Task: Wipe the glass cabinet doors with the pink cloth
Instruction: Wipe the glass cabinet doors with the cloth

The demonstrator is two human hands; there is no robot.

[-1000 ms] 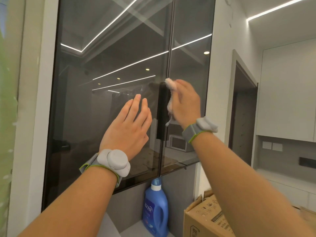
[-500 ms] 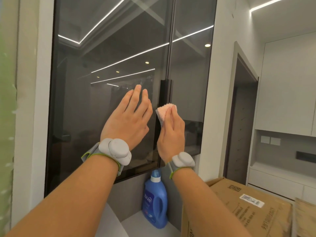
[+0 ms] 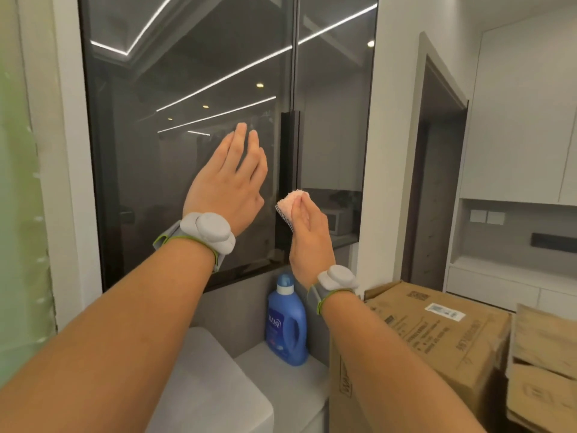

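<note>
Two dark glass cabinet doors face me: a wide left door [image 3: 175, 126] and a narrower right door [image 3: 334, 126], meeting at a black vertical handle strip [image 3: 289, 145]. My left hand [image 3: 228, 185] lies flat on the left door, fingers together and pointing up, holding nothing. My right hand [image 3: 309, 239] presses a folded pink cloth [image 3: 292, 203] against the lower part of the handle strip, near the doors' bottom edge. Both wrists wear grey bands.
A blue detergent bottle [image 3: 285, 323] stands on the grey ledge [image 3: 274, 364] below the doors. Cardboard boxes [image 3: 437, 332] sit at the right. A white appliance top [image 3: 206, 389] is below my left arm. A doorway [image 3: 434, 182] and white cabinets [image 3: 524, 120] lie further right.
My right hand has slid the pink cloth down the handle strip, from about mid-height to near the doors' bottom. My left hand has stayed flat on the left door.
</note>
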